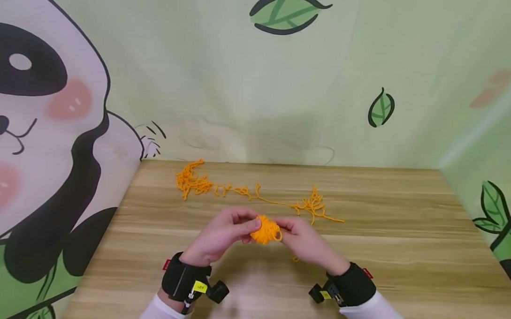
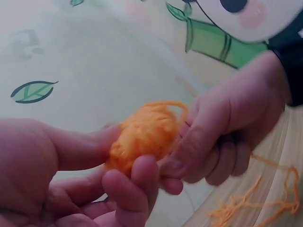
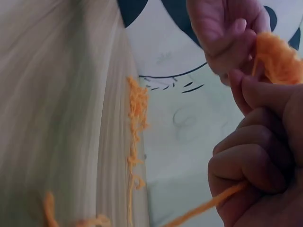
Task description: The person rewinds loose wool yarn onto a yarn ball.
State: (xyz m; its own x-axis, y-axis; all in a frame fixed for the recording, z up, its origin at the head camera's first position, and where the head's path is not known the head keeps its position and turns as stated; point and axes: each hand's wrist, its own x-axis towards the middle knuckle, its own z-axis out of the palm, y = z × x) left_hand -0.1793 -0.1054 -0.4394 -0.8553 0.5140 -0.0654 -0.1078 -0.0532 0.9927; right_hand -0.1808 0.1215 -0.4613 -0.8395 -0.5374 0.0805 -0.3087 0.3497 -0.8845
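I see one orange yarn ball (image 1: 264, 231) above the worktop (image 1: 404, 258), pinched in the left hand (image 1: 220, 235), presumably for steadiness; one strand (image 3: 208, 204), gripped by the right hand (image 1: 305, 238), presumably for tension; loose yarn (image 1: 193, 181), near the far-left corner.

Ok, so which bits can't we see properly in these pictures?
- Part of the orange yarn ball: cut off by the right edge in the right wrist view.
- The gripped part of the yarn strand: hidden by the right hand's curled fingers in the right wrist view.
- The writing on the yellow tag: too small to read in the head view.
- The rest of the panda: cut off by the left edge in the head view.
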